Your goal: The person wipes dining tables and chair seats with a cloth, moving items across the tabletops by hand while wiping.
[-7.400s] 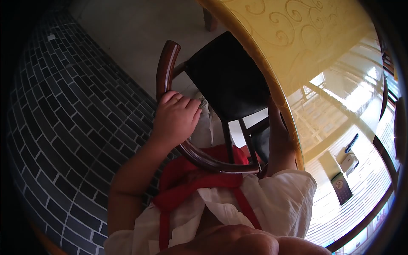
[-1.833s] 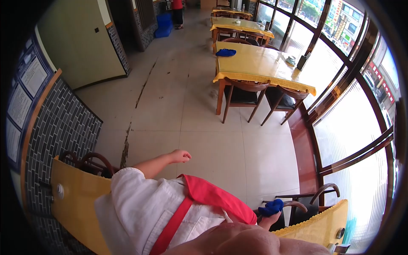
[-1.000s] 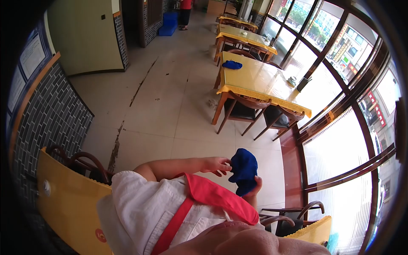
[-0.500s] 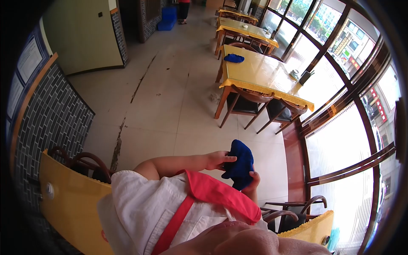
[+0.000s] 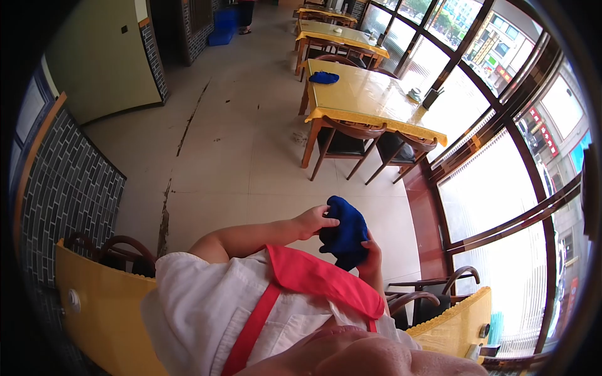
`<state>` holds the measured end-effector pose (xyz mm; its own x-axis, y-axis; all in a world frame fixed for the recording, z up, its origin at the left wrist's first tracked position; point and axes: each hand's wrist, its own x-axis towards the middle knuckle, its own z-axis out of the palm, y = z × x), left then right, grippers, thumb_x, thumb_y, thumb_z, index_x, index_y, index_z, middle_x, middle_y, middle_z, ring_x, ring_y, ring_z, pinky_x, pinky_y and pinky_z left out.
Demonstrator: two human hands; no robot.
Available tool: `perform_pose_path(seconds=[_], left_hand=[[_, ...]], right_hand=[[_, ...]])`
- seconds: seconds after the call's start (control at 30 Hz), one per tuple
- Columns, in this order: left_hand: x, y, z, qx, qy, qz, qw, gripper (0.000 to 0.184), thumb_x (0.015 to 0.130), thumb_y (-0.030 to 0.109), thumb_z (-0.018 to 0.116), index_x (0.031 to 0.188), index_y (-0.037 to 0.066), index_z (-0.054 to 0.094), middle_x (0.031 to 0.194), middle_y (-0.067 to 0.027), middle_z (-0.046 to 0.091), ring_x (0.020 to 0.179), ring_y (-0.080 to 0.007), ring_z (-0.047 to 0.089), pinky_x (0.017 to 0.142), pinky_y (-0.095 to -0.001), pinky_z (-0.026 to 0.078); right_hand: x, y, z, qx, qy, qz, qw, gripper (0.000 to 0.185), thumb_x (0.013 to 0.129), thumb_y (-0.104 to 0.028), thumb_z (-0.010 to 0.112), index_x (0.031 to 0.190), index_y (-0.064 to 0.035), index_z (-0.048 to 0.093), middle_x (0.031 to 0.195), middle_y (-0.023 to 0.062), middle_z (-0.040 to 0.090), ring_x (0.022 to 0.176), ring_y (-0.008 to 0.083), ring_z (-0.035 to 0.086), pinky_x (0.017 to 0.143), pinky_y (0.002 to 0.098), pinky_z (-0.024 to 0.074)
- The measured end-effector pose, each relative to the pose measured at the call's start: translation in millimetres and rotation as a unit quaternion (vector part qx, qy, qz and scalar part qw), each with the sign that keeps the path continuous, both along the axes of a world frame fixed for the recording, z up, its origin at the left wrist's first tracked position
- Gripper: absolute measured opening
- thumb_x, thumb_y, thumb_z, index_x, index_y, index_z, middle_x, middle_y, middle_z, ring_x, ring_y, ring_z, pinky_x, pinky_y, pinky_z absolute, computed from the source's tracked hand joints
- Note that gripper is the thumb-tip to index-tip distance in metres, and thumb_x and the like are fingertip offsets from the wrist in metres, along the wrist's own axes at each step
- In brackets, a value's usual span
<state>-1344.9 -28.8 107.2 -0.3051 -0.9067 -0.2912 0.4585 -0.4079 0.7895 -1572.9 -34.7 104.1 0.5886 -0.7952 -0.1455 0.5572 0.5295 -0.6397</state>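
A crumpled dark blue cloth (image 5: 345, 233) hangs between my two hands in front of the red apron. My left hand (image 5: 315, 221) grips its upper left side, thumb over the fabric and the other fingers mostly behind it. At the lower right edge, my right hand (image 5: 370, 254) is closed on the same cloth, thumb pointing up. Another blue cloth (image 5: 324, 78) lies on the near left corner of the yellow-covered table (image 5: 367, 98) ahead.
Two dark-seated chairs (image 5: 342, 143) stand at the table's near side. Yellow tables flank me at the left (image 5: 106, 307) and right (image 5: 461, 326), with chairs beside them. A brick wall (image 5: 69, 175) is at left, windows at right. A person (image 5: 246, 14) stands far back.
The blue cloth has come up from low at my right to between both hands. My left hand has moved onto it and now holds it. The view has shifted slightly.
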Motion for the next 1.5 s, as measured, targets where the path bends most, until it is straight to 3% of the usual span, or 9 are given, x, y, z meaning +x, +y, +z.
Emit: perform_pose_path(seconds=[0.27, 0.4, 0.43, 0.5, 0.63, 0.83, 1.03, 1.27, 1.5], left_hand=[[3.0, -16.1, 14.3, -0.036, 0.000, 0.015, 0.999, 0.066, 0.083, 0.008, 0.068, 0.140, 0.000, 0.036, 0.119, -0.0131, 0.054, 0.108, -0.0235, 0.057, 0.094, -0.0369, 0.049], [-3.8, -27.7, -15.7, -0.062, -0.193, -0.032, 0.979, 0.067, 0.083, 0.012, 0.069, 0.141, 0.004, 0.036, 0.123, -0.0139, 0.053, 0.114, -0.0245, 0.053, 0.095, -0.0373, 0.048], [-8.6, -30.6, -36.3, -0.166, -0.343, -0.030, 0.924, 0.066, 0.083, 0.013, 0.069, 0.141, 0.005, 0.038, 0.125, -0.0148, 0.052, 0.115, -0.0248, 0.053, 0.095, -0.0370, 0.048], [-18.2, -31.7, -58.8, -0.358, -0.595, -0.018, 0.719, 0.065, 0.082, 0.016, 0.069, 0.140, 0.006, 0.040, 0.127, -0.0166, 0.050, 0.116, -0.0255, 0.052, 0.095, -0.0363, 0.048], [-52.9, -18.5, -12.0, -0.332, -0.343, -0.180, 0.860, 0.073, 0.078, 0.027, 0.073, 0.140, 0.006, 0.041, 0.131, -0.0188, 0.047, 0.119, -0.0274, 0.051, 0.096, -0.0369, 0.047], [-63.9, -7.6, 5.4, -0.475, -0.381, -0.156, 0.778, 0.069, 0.079, 0.019, 0.072, 0.140, 0.008, 0.041, 0.131, -0.0210, 0.049, 0.118, -0.0299, 0.053, 0.093, -0.0376, 0.050], [-68.5, -5.0, 5.2, -0.464, -0.410, -0.116, 0.777, 0.073, 0.073, 0.012, 0.070, 0.139, 0.009, 0.040, 0.129, -0.0213, 0.053, 0.117, -0.0382, 0.053, 0.099, -0.0408, 0.044], [-63.2, -1.3, 19.3, -0.481, -0.415, -0.168, 0.754, 0.061, 0.073, 0.012, 0.070, 0.130, 0.009, 0.050, 0.114, -0.0185, 0.062, 0.105, -0.0356, 0.060, 0.092, -0.0395, 0.048], [-32.4, -26.7, 20.4, -0.455, -0.449, -0.151, 0.754, 0.025, 0.077, 0.016, 0.074, 0.099, 0.006, 0.069, 0.092, -0.0127, 0.066, 0.088, -0.0294, 0.063, 0.080, -0.0375, 0.050]], right_hand=[[-39.9, 0.0, -16.9, 0.034, 0.083, -0.027, 0.996, 0.054, 0.082, -0.003, 0.047, 0.136, 0.0062, 0.042, 0.126, 0.0220, 0.055, 0.113, 0.0336, 0.058, 0.096, 0.0438, 0.0498], [-51.3, 3.4, -3.9, 0.010, 0.041, -0.086, 0.995, 0.053, 0.085, -0.003, 0.051, 0.136, 0.0052, 0.041, 0.126, 0.0210, 0.055, 0.113, 0.0324, 0.058, 0.094, 0.0428, 0.0504], [-51.7, 4.7, -1.1, 0.000, 0.039, -0.095, 0.995, 0.053, 0.085, -0.003, 0.052, 0.137, 0.0046, 0.041, 0.126, 0.0205, 0.055, 0.113, 0.0322, 0.059, 0.094, 0.0425, 0.0506], [-50.4, 7.9, 2.3, -0.021, 0.035, -0.114, 0.993, 0.054, 0.086, -0.003, 0.054, 0.138, 0.0034, 0.040, 0.126, 0.0196, 0.055, 0.112, 0.0317, 0.059, 0.093, 0.0418, 0.0509], [-44.3, 10.2, -6.7, -0.006, 0.061, -0.142, 0.988, 0.057, 0.085, -0.002, 0.058, 0.139, 0.0014, 0.039, 0.125, 0.0181, 0.055, 0.111, 0.0307, 0.059, 0.093, 0.0407, 0.0512], [-49.6, 17.7, 6.2, -0.058, -0.002, -0.096, 0.994, 0.069, 0.077, 0.005, 0.058, 0.142, 0.0006, 0.036, 0.125, 0.0173, 0.055, 0.110, 0.0291, 0.059, 0.095, 0.0393, 0.0496], [-44.6, 23.8, 8.8, -0.111, 0.058, -0.120, 0.985, 0.070, 0.075, 0.006, 0.060, 0.141, 0.0021, 0.037, 0.127, 0.0152, 0.054, 0.114, 0.0269, 0.058, 0.098, 0.0370, 0.0465], [-51.2, 18.5, 12.6, -0.174, 0.352, -0.175, 0.903, 0.044, 0.083, -0.004, 0.063, 0.126, 0.0023, 0.055, 0.108, 0.0104, 0.064, 0.098, 0.0176, 0.062, 0.086, 0.0303, 0.0496], [-58.7, 23.6, 38.7, -0.322, 0.556, -0.092, 0.761, 0.028, 0.084, -0.014, 0.066, 0.109, -0.0015, 0.066, 0.088, 0.0134, 0.070, 0.080, 0.0184, 0.066, 0.075, 0.0313, 0.0521]])
